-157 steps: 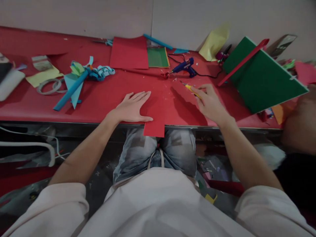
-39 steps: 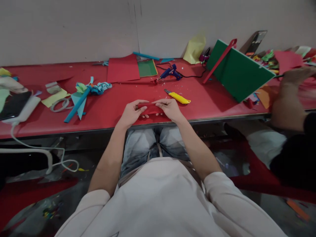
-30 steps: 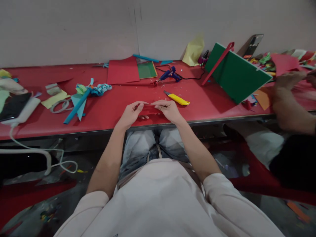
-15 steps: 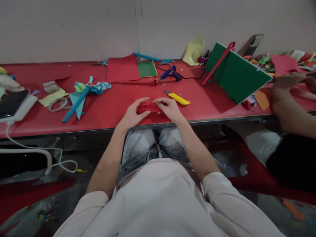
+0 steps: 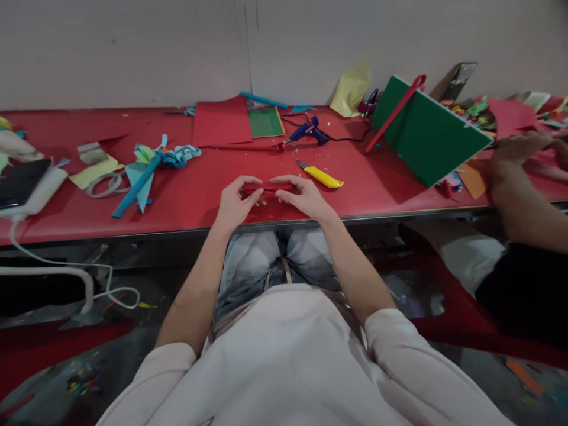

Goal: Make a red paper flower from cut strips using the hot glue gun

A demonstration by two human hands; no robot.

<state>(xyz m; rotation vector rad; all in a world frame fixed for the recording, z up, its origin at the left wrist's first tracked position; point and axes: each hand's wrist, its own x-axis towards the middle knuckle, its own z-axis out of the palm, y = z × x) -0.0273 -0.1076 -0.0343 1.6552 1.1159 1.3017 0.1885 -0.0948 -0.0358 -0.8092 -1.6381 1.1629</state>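
Note:
Between both hands, close to the table's front edge, is a narrow folded piece of red paper (image 5: 268,188). My left hand (image 5: 237,201) pinches its left end between thumb and fingers. At the other end, my right hand (image 5: 306,198) grips it the same way, fingers along the far side and thumb on the near side. The paper's red blends with the table top, so its exact outline is hard to see. A yellow utility knife (image 5: 325,177) lies just beyond my right hand, its blade end pointing away to the left.
A blue glue gun (image 5: 307,132) with a black cord lies behind the knife. Red paper sheets (image 5: 222,122) sit by the wall. A green board (image 5: 428,133) leans at right, near another person's hand (image 5: 517,148). Blue paper pieces (image 5: 142,177) and tape rolls (image 5: 104,184) lie left.
The red paper, broader and flatter before, now shows as a narrow strip. My right fingers have come down from above it to hold its right end.

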